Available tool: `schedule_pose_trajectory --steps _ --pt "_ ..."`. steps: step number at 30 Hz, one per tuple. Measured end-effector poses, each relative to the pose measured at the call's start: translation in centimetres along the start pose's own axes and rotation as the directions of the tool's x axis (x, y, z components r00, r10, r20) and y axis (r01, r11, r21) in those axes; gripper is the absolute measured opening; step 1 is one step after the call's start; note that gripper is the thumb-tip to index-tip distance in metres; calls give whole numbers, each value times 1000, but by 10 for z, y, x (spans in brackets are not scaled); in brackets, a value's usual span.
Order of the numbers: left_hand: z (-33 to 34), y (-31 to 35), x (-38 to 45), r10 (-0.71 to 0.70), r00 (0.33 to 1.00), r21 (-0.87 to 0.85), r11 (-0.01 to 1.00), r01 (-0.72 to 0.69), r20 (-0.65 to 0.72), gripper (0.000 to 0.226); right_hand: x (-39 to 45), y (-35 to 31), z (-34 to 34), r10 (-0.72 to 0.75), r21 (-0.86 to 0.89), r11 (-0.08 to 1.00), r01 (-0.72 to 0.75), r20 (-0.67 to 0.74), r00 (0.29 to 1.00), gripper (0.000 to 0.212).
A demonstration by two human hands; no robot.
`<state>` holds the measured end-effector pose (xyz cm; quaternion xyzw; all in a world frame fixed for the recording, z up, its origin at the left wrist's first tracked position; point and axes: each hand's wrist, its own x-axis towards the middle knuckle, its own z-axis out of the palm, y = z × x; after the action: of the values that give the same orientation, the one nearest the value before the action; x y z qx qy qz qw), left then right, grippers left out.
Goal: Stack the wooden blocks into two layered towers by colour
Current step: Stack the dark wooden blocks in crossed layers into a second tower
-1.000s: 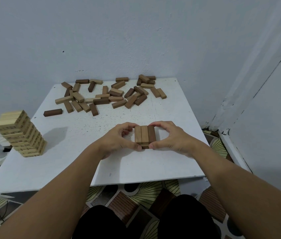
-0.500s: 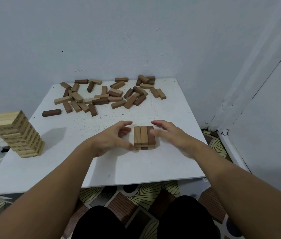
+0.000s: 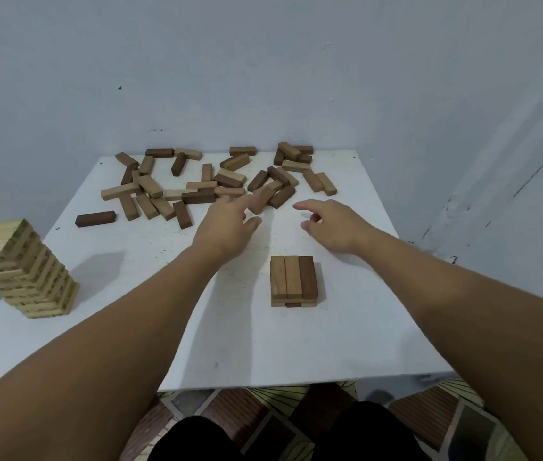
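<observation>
brown tower (image 3: 293, 281), two layers, sits alone mid-tabletop (image 3: 346, 344); both hands have let go of it since a second ago. left hand (image 3: 226, 227) and right hand (image 3: 333, 226), fingers loose and empty, now reach the loose blocks (image 3: 216, 181) (third layer next). pale tower (image 3: 23, 267) stands finished at left.

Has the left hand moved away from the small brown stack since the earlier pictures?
Yes. The left hand has left the small brown stack and reached toward the far pile of loose blocks.
</observation>
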<state>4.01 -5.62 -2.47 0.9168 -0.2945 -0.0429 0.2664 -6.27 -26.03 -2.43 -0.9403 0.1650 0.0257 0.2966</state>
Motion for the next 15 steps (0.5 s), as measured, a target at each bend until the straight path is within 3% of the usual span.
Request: schedule_pose_trajectory --steps 4,8,11,15 --pt "14 -10 20 8 1000 80 997 -8 4 53 32 -5 -1 -45 -125 991 50 39 998 55" --pt "33 -25 20 101 993 -20 995 -102 -58 50 51 -9 7 -54 -245 967 67 61 997 61" --pt "45 -31 19 161 973 -49 984 -171 -164 42 55 -10 14 -58 -291 955 65 33 998 55" --pt "45 -31 20 177 938 -133 965 -225 -299 27 55 -10 20 -122 -201 974 105 -73 990 40"
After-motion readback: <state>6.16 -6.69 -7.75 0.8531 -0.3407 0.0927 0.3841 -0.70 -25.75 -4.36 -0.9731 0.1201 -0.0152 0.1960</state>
